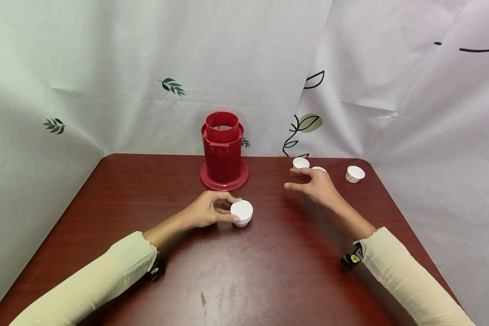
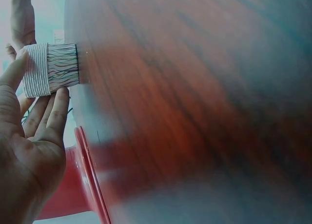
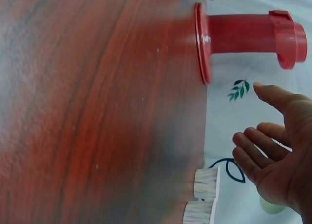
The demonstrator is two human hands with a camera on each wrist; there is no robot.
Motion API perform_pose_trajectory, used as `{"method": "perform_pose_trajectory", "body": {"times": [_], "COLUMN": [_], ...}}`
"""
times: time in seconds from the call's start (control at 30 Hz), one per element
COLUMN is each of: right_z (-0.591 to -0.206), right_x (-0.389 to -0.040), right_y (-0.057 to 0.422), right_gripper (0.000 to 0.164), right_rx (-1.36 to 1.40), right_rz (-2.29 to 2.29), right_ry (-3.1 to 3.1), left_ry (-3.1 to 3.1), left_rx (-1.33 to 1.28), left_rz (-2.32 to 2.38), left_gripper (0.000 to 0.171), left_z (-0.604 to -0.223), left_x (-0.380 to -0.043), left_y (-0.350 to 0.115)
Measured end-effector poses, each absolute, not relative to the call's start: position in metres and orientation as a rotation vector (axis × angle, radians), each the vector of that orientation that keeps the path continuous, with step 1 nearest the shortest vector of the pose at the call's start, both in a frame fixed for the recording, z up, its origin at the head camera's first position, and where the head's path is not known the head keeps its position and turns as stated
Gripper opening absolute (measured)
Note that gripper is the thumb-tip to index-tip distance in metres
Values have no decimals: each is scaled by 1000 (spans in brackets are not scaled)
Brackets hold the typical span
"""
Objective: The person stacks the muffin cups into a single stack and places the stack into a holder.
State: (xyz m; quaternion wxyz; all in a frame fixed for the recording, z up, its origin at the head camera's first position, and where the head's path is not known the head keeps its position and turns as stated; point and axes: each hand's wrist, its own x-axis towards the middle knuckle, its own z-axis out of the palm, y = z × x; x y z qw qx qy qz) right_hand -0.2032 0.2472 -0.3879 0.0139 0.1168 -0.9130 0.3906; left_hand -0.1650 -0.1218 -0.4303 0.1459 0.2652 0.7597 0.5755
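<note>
My left hand (image 1: 208,210) pinches a short stack of white paper cups (image 1: 242,212) between thumb and fingers. In the left wrist view the stack (image 2: 51,70) stands on the table, its ridged rims above a line-patterned cup body. My right hand (image 1: 315,185) hovers at the back right, thumb and fingers spread apart, holding nothing. Just behind it are two white paper cups, one cup (image 1: 300,163) at its fingertips and another (image 1: 319,169) partly hidden by the hand. In the right wrist view, two cups (image 3: 206,184) stand below the hand (image 3: 278,141).
A red cylinder (image 1: 222,158) with an open top and a wide round base stands at the table's back, beyond my left hand. One more paper cup (image 1: 355,174) sits near the back right corner. White patterned cloth (image 1: 244,54) hangs around the brown table (image 1: 244,280).
</note>
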Motion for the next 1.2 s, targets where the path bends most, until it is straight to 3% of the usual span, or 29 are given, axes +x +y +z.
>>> {"method": "perform_pose_trajectory", "body": {"times": [0.23, 1.2], "right_z": [-379, -376], "right_x": [-207, -222], "right_y": [258, 305], "right_gripper": [57, 82], "right_rx": [300, 62], "right_rz": [1192, 862], "right_ry": [-2869, -3006], "left_ry": [2168, 2150], "left_rx": [780, 745], "left_rz": [1677, 1692], "left_gripper": [44, 45], "left_z": [-432, -432], "left_x": [-166, -166], "left_y": [-122, -121]}}
